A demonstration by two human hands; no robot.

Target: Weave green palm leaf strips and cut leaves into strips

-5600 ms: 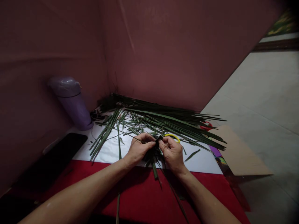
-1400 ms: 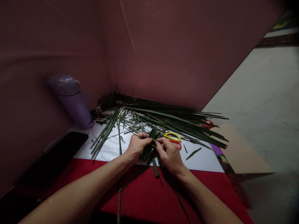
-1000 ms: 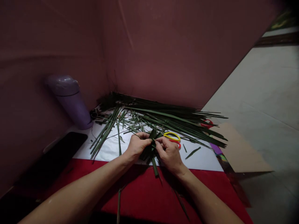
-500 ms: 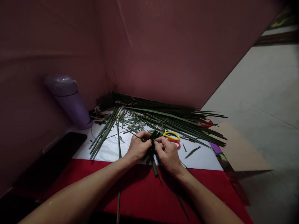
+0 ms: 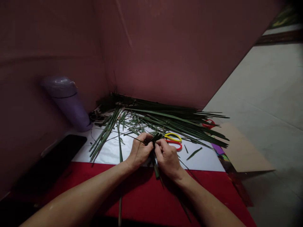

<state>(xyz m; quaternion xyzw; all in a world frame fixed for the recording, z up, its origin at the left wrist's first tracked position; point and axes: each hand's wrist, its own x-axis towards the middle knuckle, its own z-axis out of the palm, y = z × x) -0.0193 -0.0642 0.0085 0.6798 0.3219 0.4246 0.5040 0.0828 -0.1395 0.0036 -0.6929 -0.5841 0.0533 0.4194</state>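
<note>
Between my hands is a small bundle of dark green leaf strips point(image 5: 155, 168), with ends sticking out above and hanging below. My left hand point(image 5: 141, 149) is closed round its left side. From the right, my right hand point(image 5: 167, 156) pinches at the same strips, its thumb and forefinger close to my left fingertips. How the strips cross under the fingers is hidden. Just beyond my right hand lie scissors with yellow and red handles point(image 5: 174, 142), their blades out of sight.
A heap of long green leaves point(image 5: 180, 121) lies along the wall, with cut pieces scattered before it. A purple bottle point(image 5: 71, 105) and a dark flat object point(image 5: 71, 146) are at left. Red scissor-like handles point(image 5: 208, 124) and a brown board point(image 5: 243, 151) are at right.
The view has shifted slightly. My right hand has turned a little against the bundle, and both hands keep their hold on the strips.
</note>
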